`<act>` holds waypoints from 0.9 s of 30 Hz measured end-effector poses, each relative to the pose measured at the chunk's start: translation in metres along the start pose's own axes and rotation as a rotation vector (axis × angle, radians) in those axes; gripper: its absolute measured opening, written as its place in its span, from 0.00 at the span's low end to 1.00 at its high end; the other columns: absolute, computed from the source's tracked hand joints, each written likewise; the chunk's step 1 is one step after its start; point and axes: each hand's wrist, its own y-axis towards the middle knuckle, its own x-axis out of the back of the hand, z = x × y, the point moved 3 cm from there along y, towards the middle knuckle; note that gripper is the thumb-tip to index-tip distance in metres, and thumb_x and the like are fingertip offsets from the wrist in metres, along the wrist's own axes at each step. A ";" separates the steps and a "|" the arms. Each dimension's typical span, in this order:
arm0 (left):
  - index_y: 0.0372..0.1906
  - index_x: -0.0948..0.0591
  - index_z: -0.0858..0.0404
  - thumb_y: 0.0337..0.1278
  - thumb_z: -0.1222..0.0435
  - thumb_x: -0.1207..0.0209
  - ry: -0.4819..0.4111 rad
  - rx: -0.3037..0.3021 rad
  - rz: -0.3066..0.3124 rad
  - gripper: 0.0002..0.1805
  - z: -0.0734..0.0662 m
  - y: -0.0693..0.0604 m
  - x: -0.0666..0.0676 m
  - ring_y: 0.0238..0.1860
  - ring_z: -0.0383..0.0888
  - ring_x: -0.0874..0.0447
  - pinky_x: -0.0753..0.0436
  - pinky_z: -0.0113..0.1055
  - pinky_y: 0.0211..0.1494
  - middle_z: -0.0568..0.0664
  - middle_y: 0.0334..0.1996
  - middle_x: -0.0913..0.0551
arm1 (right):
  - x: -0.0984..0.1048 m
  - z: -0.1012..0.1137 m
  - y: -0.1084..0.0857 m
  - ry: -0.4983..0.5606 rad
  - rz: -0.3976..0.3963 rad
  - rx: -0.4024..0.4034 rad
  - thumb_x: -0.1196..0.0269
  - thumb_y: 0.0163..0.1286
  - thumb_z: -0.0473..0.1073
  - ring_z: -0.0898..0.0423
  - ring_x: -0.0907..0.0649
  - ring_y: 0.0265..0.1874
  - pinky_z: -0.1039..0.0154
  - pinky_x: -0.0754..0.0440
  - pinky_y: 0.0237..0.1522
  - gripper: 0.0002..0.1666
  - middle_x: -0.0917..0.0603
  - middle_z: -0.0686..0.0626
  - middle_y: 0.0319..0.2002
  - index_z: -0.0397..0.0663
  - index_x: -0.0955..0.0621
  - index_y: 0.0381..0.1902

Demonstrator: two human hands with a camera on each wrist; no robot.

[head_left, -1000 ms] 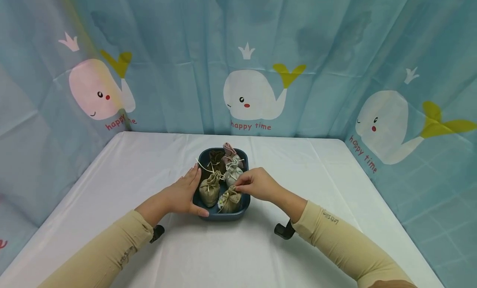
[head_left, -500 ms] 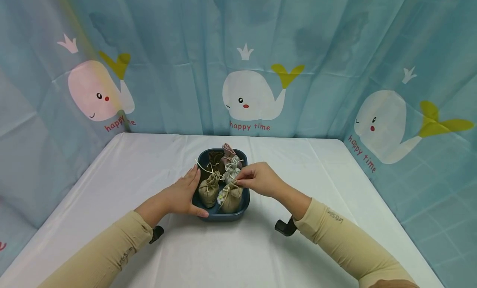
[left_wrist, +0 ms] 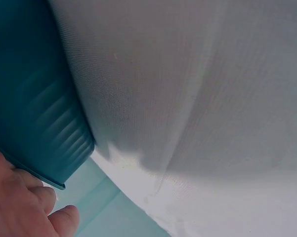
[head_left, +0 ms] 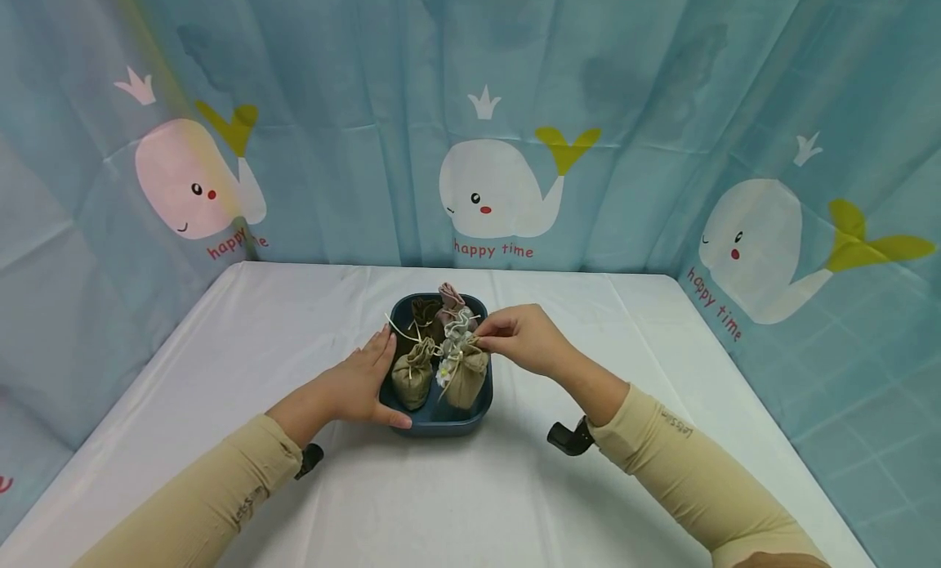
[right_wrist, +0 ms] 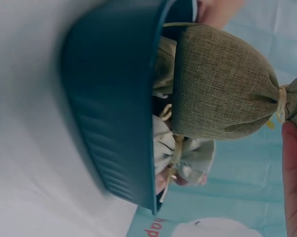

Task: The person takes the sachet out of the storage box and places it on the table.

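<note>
Toward the far edge of the white-covered table [head_left: 353, 503], about mid-width, a dark blue basket [head_left: 441, 429] is carrying five small drawstring bags. Over its near right corner, the right hand [head_left: 524, 339] is grasping the olive-brown bag [head_left: 468, 380] at its tied neck, pinching with thumb and fingers. A white flower [head_left: 445, 373] is showing at that bag's left side. Its base seems to be hanging just clear of the rim, though the wrist view is leaving the height hard to judge. The left hand [head_left: 358, 384] is pressing unclenched, extended fingers against the basket's left wall, its thumb resting at the near left corner. Inside, a tan bag [head_left: 412, 382] is sitting by the near left corner, a dark brown bag [head_left: 426, 319] is leaning behind it, a pink bag [head_left: 451, 297] is poking above the far right corner, and a pale grey bag [head_left: 457, 331] is standing along the right edge.
</note>
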 end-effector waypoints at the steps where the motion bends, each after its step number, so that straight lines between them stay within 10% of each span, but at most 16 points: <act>1: 0.70 0.60 0.72 0.22 0.22 0.50 0.002 -0.001 0.000 0.75 0.000 0.000 0.000 0.71 0.58 0.67 0.49 0.57 0.66 0.64 0.70 0.68 | 0.002 0.001 0.000 0.003 -0.006 -0.004 0.37 0.61 0.37 0.62 0.17 0.29 0.66 0.19 0.34 0.05 0.15 0.54 0.28 0.50 0.14 0.31; 27: 0.70 0.59 0.72 0.23 0.21 0.51 0.022 0.000 0.002 0.75 -0.002 0.000 0.002 0.71 0.58 0.65 0.47 0.57 0.66 0.65 0.70 0.66 | 0.042 -0.004 0.002 -0.001 -0.149 -0.037 0.36 0.60 0.39 0.59 0.17 0.31 0.62 0.19 0.35 0.05 0.15 0.51 0.30 0.47 0.14 0.32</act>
